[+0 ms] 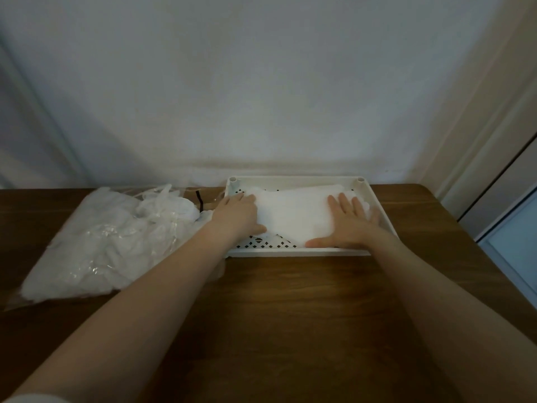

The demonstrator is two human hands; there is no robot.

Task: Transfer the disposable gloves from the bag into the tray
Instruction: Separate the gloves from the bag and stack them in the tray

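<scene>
Left hand (239,212): fingers flat, pressing on the left side of the gloves pile (293,213).
Right hand (350,221): spread wide, palm down on the right side of the pile.
Gloves pile: inside the white tray (293,179).
Bag (110,242): left of the tray on the wooden table (290,315), with gloves inside.

On the desk (290,301): bag (96,245) at left, tray (377,207) just beside it at right, both near the wall (261,97) behind. In the tray, a stack of gloves (293,213), left hand (236,212) and right hand (348,222) flat on top.
</scene>
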